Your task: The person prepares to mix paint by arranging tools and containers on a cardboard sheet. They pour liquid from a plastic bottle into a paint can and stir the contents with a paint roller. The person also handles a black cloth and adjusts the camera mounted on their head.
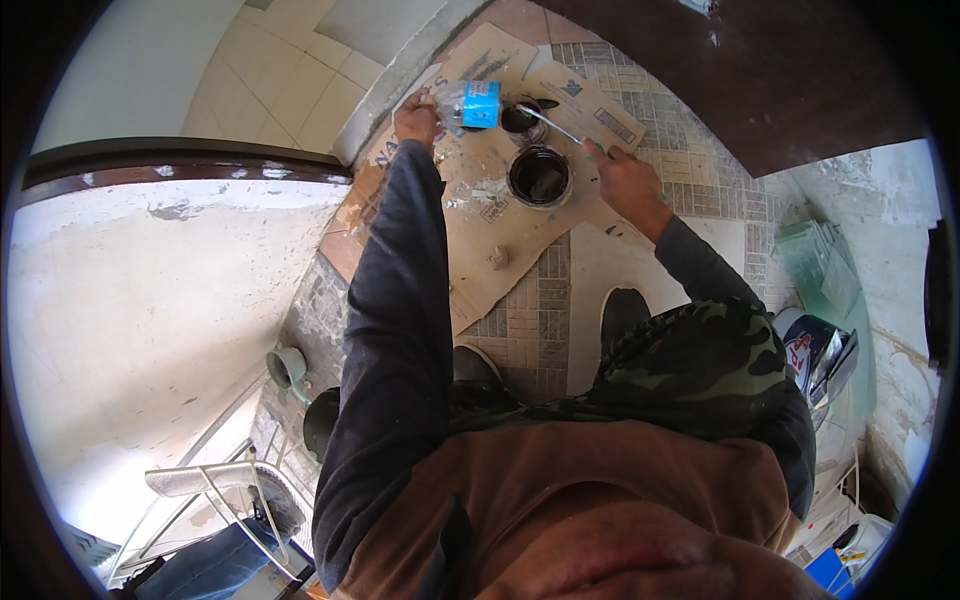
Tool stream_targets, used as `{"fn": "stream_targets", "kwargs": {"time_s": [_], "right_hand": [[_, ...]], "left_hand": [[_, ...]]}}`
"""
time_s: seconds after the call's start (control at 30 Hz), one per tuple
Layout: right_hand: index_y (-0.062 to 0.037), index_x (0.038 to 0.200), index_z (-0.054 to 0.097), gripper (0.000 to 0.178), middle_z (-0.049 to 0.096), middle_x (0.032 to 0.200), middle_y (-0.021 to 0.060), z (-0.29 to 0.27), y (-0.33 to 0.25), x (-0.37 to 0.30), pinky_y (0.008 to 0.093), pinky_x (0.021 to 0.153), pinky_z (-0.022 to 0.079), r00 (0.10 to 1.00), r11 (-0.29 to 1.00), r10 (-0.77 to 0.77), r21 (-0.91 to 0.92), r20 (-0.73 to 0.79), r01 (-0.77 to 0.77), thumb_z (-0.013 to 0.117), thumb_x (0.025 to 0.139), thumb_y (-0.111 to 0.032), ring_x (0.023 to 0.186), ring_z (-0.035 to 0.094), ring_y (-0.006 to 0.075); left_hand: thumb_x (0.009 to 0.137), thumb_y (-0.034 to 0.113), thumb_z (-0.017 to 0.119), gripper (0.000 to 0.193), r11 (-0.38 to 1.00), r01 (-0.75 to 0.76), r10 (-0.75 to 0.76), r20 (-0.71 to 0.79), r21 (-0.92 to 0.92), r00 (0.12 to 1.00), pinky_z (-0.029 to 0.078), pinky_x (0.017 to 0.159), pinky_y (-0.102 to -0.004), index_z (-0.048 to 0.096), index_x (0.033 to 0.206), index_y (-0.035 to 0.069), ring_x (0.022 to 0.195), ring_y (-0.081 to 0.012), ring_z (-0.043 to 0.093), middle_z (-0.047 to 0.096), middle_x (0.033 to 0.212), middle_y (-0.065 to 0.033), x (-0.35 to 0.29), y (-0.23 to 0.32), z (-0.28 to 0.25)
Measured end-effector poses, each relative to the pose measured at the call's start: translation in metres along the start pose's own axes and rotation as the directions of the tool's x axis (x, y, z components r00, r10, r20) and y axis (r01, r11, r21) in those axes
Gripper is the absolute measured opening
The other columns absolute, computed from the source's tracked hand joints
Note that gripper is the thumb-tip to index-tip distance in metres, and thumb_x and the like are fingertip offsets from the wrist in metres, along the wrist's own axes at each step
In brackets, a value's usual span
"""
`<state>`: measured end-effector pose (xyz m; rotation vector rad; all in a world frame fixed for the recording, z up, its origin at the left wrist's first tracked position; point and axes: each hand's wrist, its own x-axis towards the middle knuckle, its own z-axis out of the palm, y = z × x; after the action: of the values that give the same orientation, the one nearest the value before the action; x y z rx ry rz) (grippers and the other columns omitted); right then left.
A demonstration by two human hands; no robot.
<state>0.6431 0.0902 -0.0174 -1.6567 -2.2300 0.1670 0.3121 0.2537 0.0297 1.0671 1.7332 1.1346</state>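
- On the tiled floor, flattened cardboard lies under two open tins of dark liquid.
- Left hand grips a clear plastic bottle with a blue label, tilted toward the smaller tin.
- Right hand is closed on a thin pale stick reaching into that tin.
- Larger tin stands between the hands.
- Bottle looks light and squashy; best held round its middle. The tins could spill, so hold them by their sides.
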Motion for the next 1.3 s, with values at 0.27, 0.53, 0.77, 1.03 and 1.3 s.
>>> {"fn": "stream_targets", "kwargs": {"time_s": [0.27,0.53,0.77,1.03,1.3], "right_hand": [[-0.0118,0.142,0.054,0.058,0.067,0.09,0.0153,-0.01,-0.011,0.003,0.0434,0.064,0.057,1.0,0.997,0.03,0.071,0.01,-0.03,0.06,0.085,-0.005,0.074,0.07,0.0341],[-0.0156,0.144,0.053,0.053,0.067,0.093,0.0163,-0.011,-0.013,0.007,0.0466,0.07,0.057,0.992,0.994,0.086,0.052,0.094,-0.091,0.06,0.093,-0.012,0.082,0.07,0.0349],[-0.0189,0.144,0.055,0.053,0.067,0.095,0.0152,-0.003,-0.009,0.009,0.0459,0.073,0.057,0.986,0.991,0.126,0.033,0.11,-0.13,0.059,0.092,-0.011,0.085,0.071,0.0347],[-0.0191,0.14,0.06,0.049,0.071,0.097,0.0154,-0.001,0.016,0.012,0.0469,0.074,0.057,0.999,0.991,0.003,0.131,0.049,-0.009,0.06,0.091,-0.012,0.086,0.07,0.0354],[-0.0196,0.139,0.062,0.045,0.072,0.1,0.0175,-0.005,0.027,0.023,0.0485,0.082,0.055,0.996,0.979,-0.002,0.202,0.09,-0.016,0.057,0.094,-0.015,0.094,0.069,0.0363]], "left_hand": [[0.098,0.018,0.061,0.04,0.996,-0.037,0.036,0.017,0.08,0.999,0.055,0.062,-0.0301,0.063,0.136,0.006,0.076,-0.0139,0.065,0.069,0.092,-0.0037,-0.009,0.015,0.004],[0.102,0.02,0.057,0.046,0.97,-0.026,0.007,-0.081,-0.242,0.997,0.052,0.059,-0.0301,0.054,0.144,0.003,0.078,-0.0177,0.067,0.068,0.105,-0.0078,-0.032,-0.011,0.003],[0.1,0.024,0.062,0.033,0.987,-0.145,0.15,-0.072,0.07,0.986,0.053,0.057,-0.03,0.069,0.124,0.002,0.064,-0.0178,0.066,0.071,0.092,-0.0092,-0.079,-0.039,-0.002],[0.102,0.03,0.062,0.031,0.945,0.096,-0.089,0.034,-0.311,0.995,0.049,0.05,-0.028,0.069,0.115,0.003,0.061,-0.0144,0.062,0.072,0.092,-0.0084,-0.101,-0.025,-0.066],[0.099,0.017,0.069,0.016,0.907,-0.42,0.419,-0.089,0.01,0.903,0.05,0.064,-0.0257,0.073,0.101,0.001,0.069,-0.009,0.061,0.068,0.076,-0.003,-0.194,-0.103,-0.001]]}}
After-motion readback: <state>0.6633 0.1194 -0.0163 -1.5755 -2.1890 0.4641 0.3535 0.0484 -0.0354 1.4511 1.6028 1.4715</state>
